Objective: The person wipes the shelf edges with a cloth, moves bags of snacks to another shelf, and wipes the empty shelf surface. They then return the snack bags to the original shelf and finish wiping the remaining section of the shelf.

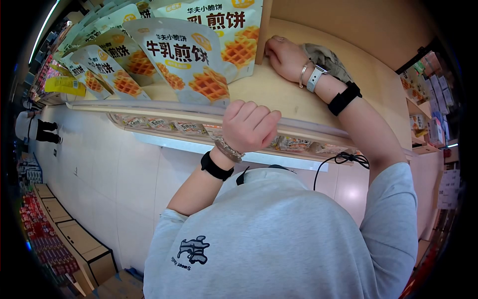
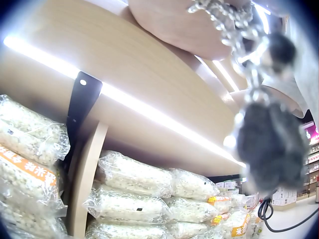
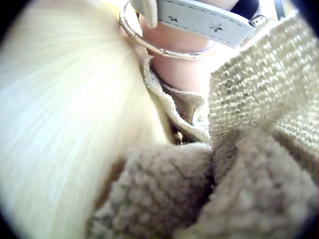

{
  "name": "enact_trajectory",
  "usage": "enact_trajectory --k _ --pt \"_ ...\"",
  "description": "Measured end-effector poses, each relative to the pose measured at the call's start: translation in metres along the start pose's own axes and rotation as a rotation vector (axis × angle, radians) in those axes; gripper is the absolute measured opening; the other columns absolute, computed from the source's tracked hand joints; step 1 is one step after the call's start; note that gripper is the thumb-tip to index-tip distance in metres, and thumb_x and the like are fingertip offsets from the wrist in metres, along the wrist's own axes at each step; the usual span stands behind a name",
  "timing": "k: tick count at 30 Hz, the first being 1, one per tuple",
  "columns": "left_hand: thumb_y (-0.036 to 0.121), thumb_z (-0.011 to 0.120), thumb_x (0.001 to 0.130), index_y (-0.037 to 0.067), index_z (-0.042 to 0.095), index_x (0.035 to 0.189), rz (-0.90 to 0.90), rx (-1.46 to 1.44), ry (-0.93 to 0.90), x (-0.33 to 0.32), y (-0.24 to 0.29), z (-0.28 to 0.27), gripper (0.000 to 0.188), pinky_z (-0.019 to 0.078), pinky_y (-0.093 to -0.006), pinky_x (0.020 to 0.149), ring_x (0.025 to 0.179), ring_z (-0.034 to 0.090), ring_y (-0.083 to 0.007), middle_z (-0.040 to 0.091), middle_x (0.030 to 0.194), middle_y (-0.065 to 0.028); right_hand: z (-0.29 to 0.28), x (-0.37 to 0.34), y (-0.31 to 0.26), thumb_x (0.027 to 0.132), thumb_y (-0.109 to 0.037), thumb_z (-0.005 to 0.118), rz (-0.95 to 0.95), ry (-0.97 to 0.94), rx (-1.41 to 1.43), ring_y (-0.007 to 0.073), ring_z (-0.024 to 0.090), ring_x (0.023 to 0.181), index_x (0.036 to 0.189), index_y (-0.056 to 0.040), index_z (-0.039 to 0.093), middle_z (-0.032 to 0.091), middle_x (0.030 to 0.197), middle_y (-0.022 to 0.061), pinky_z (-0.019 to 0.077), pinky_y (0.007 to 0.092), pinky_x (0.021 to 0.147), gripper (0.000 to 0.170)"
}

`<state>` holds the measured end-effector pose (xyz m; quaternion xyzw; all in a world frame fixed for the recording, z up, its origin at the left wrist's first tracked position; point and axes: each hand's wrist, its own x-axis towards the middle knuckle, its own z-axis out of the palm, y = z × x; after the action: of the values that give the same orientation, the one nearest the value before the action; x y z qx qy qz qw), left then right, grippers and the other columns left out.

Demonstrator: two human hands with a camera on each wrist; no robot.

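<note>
On the upper shelf board (image 1: 294, 99), my right hand (image 1: 289, 59) is low against the wood beside the upright divider, holding a grey-beige cloth (image 1: 326, 57). The cloth bunches out behind the hand and wrist; its coarse weave and fuzzy folds fill much of the right wrist view, where the fingers are hidden. My left hand (image 1: 250, 125) is curled into a fist at the shelf's front edge, with nothing visible in it. Just left of it stands a pouch of waffle crisps (image 1: 181, 60). A beaded bracelet (image 2: 269, 139) hangs close before the left wrist camera.
More waffle pouches (image 1: 239, 35) stand in rows left of the divider. Clear bags of pale puffed snacks (image 2: 134, 174) are stacked on the shelf below, under a light strip (image 2: 144, 114). A black cable (image 1: 343, 158) hangs at the right. Another person (image 1: 37, 127) stands far left.
</note>
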<state>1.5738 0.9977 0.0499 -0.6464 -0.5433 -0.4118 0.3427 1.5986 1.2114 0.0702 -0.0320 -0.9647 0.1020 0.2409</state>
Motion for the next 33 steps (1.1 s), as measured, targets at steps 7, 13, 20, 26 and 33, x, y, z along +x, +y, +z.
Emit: enact_trajectory --k 7,13,20,26,33 --pt "0.008 0.056 0.055 0.011 0.059 0.080 0.002 0.005 -0.002 0.000 0.000 0.000 0.025 0.0326 -0.0304 0.055 0.054 0.046 -0.0170 0.049 0.061 0.0002 0.001 0.001 0.003 0.080 -0.003 0.047 -0.001 -0.003 0.217 0.0322 0.053 0.076 0.083 0.0022 0.051 0.054 0.081 0.0162 0.0438 0.0366 0.070 0.007" --pt "0.008 0.056 0.056 0.011 0.060 0.080 0.004 0.016 -0.004 0.000 0.000 -0.001 0.025 0.0332 -0.0303 0.057 0.055 0.046 -0.0168 0.049 0.062 0.0004 0.001 0.000 0.000 0.082 -0.004 0.046 0.061 -0.022 0.223 0.0321 0.054 0.078 0.085 0.0018 0.051 0.056 0.079 0.0163 0.0442 0.0359 0.070 0.008" --pt "0.008 0.056 0.056 0.012 0.061 0.081 -0.007 0.018 0.000 -0.002 0.001 0.000 0.025 0.0340 -0.0302 0.058 0.055 0.047 -0.0165 0.051 0.063 0.0010 0.001 0.001 0.002 0.084 -0.005 0.045 0.082 -0.010 0.247 0.0333 0.055 0.075 0.086 0.0018 0.050 0.057 0.080 0.0168 0.0443 0.0355 0.069 0.009" --pt "0.008 0.057 0.056 0.012 0.061 0.081 -0.015 0.013 -0.018 -0.001 0.001 -0.002 0.026 0.0343 -0.0302 0.058 0.056 0.047 -0.0164 0.051 0.064 0.0013 0.000 0.005 -0.003 0.085 -0.009 0.046 0.265 -0.054 0.443 0.0277 0.060 0.078 0.091 0.0024 0.052 0.061 0.083 0.0161 0.0463 0.0337 0.073 0.014" --pt "0.008 0.056 0.053 0.012 0.060 0.079 -0.010 0.006 -0.008 0.000 0.001 -0.001 0.027 0.0331 -0.0304 0.056 0.055 0.046 -0.0170 0.050 0.062 0.0007 -0.020 0.017 0.008 0.087 -0.018 0.043 0.360 -0.180 0.495 0.0198 0.061 0.076 0.094 -0.0009 0.055 0.063 0.081 0.0092 0.0469 0.0303 0.073 0.022"
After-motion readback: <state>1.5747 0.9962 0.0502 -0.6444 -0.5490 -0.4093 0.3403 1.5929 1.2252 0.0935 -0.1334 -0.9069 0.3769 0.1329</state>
